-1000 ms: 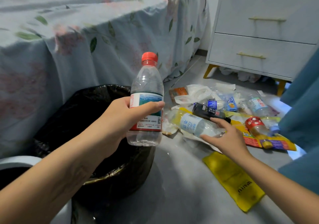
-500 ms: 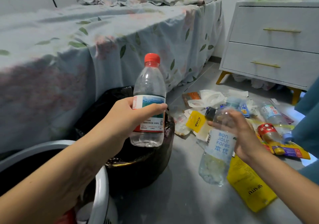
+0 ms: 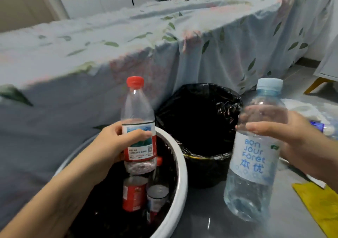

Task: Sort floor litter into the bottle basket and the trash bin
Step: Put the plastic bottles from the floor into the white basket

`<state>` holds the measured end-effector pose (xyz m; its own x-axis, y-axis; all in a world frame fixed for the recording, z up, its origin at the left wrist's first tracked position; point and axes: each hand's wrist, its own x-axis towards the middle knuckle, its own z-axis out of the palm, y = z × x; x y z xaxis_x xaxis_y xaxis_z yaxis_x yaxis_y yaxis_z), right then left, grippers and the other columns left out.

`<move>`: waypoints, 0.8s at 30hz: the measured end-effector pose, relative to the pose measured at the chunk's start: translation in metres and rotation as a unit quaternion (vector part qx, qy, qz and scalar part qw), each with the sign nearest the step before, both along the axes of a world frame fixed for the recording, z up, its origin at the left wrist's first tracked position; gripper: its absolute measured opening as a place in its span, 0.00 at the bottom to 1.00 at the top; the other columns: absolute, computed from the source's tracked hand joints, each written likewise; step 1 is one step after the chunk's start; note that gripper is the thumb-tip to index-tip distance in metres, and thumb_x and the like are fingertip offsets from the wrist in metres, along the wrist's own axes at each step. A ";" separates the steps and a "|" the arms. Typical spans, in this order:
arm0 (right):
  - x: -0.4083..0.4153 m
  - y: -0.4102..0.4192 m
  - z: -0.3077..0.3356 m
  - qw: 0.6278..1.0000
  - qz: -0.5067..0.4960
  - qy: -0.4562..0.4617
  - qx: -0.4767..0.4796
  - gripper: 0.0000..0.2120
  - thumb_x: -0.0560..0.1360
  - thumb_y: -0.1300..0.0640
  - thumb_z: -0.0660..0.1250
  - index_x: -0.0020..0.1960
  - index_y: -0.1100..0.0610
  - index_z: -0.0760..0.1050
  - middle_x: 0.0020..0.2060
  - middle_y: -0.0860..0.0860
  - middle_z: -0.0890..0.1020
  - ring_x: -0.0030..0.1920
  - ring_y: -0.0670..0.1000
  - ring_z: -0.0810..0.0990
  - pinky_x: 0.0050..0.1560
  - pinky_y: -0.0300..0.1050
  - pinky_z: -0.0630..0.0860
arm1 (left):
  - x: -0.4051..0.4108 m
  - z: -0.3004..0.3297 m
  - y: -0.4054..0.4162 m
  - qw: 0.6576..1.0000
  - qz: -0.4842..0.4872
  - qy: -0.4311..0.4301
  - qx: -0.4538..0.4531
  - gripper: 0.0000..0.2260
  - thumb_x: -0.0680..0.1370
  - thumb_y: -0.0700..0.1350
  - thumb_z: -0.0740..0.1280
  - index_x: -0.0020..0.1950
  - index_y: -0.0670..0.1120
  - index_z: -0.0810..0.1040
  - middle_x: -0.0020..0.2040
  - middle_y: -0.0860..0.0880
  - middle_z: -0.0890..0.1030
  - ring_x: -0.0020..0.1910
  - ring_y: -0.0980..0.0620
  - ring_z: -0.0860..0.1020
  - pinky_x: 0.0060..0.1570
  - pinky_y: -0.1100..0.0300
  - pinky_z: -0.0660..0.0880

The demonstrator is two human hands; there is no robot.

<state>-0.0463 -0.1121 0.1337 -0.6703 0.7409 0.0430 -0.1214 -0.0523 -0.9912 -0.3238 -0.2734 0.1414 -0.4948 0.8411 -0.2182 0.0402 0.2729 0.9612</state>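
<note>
The left hand point(image 3: 111, 146) grips a clear plastic bottle with a red cap point(image 3: 137, 127) upright above the white-rimmed round basket point(image 3: 180, 175). The right hand point(image 3: 285, 137) grips a clear bottle with a pale blue cap point(image 3: 256, 157) beside the black-lined trash bin point(image 3: 197, 120).

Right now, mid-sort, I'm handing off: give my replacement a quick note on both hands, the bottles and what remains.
Left hand: grip on the red-capped bottle, held above the white-rimmed basket.
Right hand: grip on the blue-capped bottle, beside the black-lined bin.
Done: some containers already in the basket.
Left: drop both bottles in the basket, then sort the floor litter at the right, including the yellow wrapper.
</note>
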 end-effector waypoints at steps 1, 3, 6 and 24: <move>-0.005 -0.003 0.002 1.000 0.005 -0.007 0.016 0.31 0.44 0.44 0.83 0.43 0.53 0.81 0.42 0.54 0.83 0.43 0.51 0.83 0.46 0.44 0.80 | -0.007 -0.006 -0.007 1.000 0.010 0.002 -0.017 0.18 0.63 0.44 0.77 0.52 0.47 0.83 0.48 0.42 0.85 0.43 0.48 0.84 0.42 0.55 0.81; -0.014 -0.007 0.004 0.999 0.012 -0.004 0.030 0.27 0.45 0.42 0.81 0.41 0.51 0.82 0.41 0.54 0.83 0.42 0.52 0.84 0.46 0.47 0.80 | -0.018 -0.018 -0.018 0.999 0.021 0.013 -0.048 0.18 0.65 0.42 0.77 0.53 0.50 0.81 0.49 0.45 0.86 0.45 0.49 0.85 0.42 0.55 0.80; -0.022 -0.013 0.002 1.000 0.002 -0.013 0.016 0.31 0.43 0.40 0.82 0.43 0.50 0.82 0.42 0.55 0.86 0.43 0.53 0.86 0.44 0.47 0.82 | -0.030 -0.038 -0.030 0.993 0.046 0.056 -0.097 0.26 0.61 0.46 0.80 0.55 0.56 0.74 0.50 0.51 0.85 0.46 0.54 0.84 0.40 0.56 0.80; -0.050 -0.037 0.011 0.997 -0.004 -0.058 0.047 0.28 0.53 0.43 0.77 0.50 0.54 0.79 0.40 0.48 0.84 0.41 0.47 0.84 0.38 0.37 0.76 | 0.026 0.000 -0.018 0.982 -0.075 0.157 0.079 0.30 0.61 0.60 0.76 0.60 0.53 0.75 0.56 0.54 0.83 0.55 0.58 0.81 0.50 0.65 0.78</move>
<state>-0.0963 -0.1491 0.1446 -0.6687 0.7427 0.0346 -0.0048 0.0422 -0.9991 -0.2980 -0.2912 0.1417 -0.3850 0.9207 0.0643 0.3701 0.0902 0.9246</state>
